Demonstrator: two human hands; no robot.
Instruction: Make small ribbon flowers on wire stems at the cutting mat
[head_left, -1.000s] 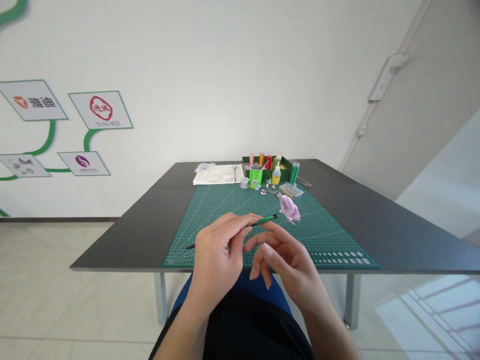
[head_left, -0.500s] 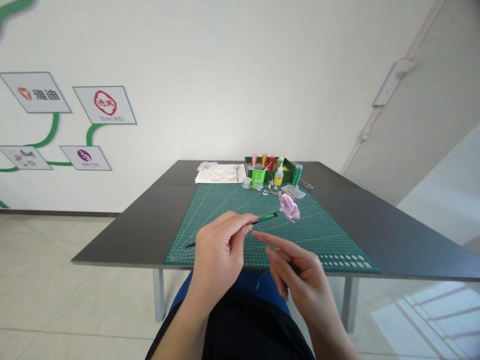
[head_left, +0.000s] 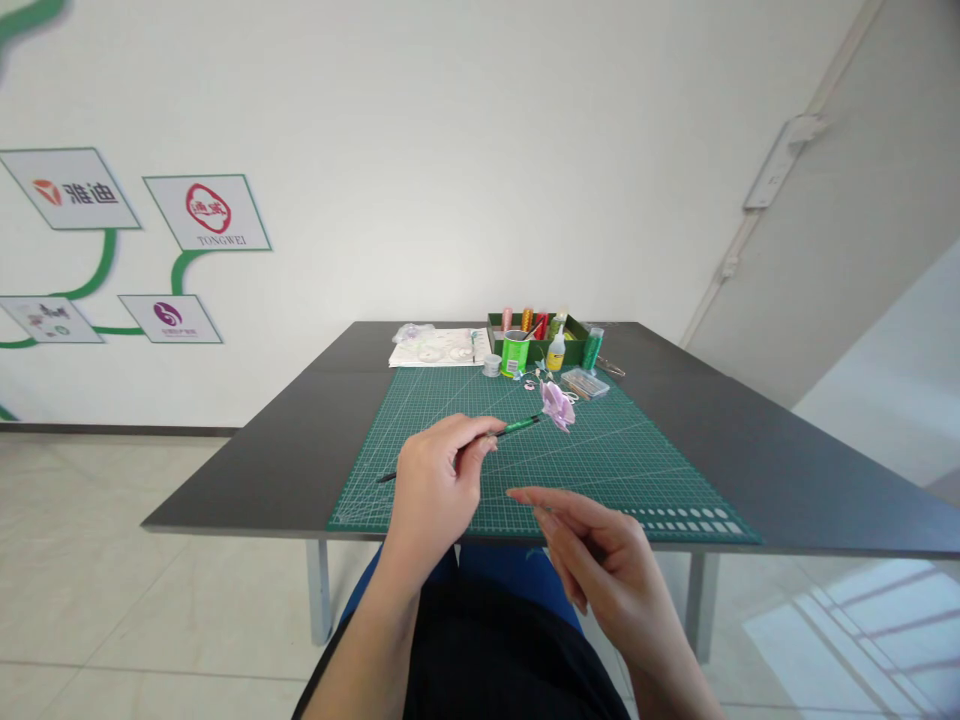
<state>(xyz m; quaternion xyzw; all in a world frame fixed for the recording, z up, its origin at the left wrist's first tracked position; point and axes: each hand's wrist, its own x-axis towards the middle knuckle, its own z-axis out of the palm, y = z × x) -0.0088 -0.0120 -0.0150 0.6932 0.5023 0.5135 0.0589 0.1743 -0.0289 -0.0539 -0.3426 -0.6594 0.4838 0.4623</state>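
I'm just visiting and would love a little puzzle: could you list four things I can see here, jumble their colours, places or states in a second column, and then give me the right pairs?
Column one
1. Flower
2. Cutting mat
3. Left hand
4. Squeeze bottle

Column two
A. Has its fingers closed on a green-wrapped stem
B. Stands just to the right of the bright green can
C. Pale purple
D. Green, with a grid of pale lines

Right pairs: 1-C, 2-D, 3-A, 4-B
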